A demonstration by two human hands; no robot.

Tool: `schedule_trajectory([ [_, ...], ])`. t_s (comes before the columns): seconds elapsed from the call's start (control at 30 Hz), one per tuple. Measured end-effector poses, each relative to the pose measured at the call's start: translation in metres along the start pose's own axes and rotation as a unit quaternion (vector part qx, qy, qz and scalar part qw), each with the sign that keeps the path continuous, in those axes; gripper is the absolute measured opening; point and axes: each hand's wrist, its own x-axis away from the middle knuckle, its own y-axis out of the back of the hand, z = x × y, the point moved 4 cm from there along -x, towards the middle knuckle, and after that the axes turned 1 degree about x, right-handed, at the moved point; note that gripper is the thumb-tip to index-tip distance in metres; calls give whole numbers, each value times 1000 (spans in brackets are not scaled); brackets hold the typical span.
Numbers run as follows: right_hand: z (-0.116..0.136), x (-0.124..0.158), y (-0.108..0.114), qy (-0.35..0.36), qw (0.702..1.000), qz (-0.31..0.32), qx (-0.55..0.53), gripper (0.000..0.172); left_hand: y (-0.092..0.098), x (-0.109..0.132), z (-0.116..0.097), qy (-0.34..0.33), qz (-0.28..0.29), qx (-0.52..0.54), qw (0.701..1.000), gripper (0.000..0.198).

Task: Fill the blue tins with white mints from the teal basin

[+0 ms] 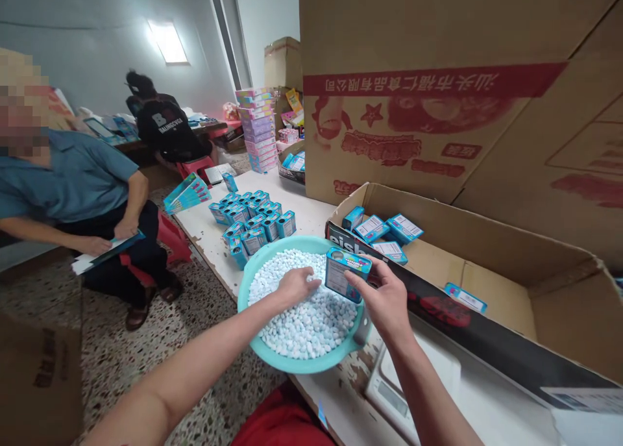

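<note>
My left hand [295, 286] rests palm down on small white and pale-blue candies [306, 332], which fill a turquoise plastic basin [267, 360]. Its thumb and forefinger are apart; the other fingertips are hidden. Over the basin's right side, my right hand [387, 297] grips a small blue printed box [343, 278] between thumb and fingers. A dark round opening shows in the box's upper face. Beyond the basin, several similar blue boxes [254, 239] stand in close rows, many with round holes on top.
To the right, an open cardboard tray [496, 297] holds several blue boxes [372, 228]. A white scale [389, 391] lies below it on the white table [314, 209]. Large cartons [438, 37] rise behind. At left a seated co-worker [73, 193] handles flat card; another person [160, 124] sits farther back.
</note>
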Motion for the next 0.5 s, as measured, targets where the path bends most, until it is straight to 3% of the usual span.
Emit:
schedule_trajectory([
  [0.17,4,2,2,48,995,27,82,38,18,3,-13,51,2,173,984,37],
  [0.23,6,5,-1,71,991,33,107,34,26,6,-28,72,13,313,947,36],
  [0.37,15,13,-17,112,978,49,168,29,35,9,-63,64,-3,554,830,35],
  [0.5,24,15,-36,124,960,94,233,27,35,5,-79,28,-64,590,805,36],
])
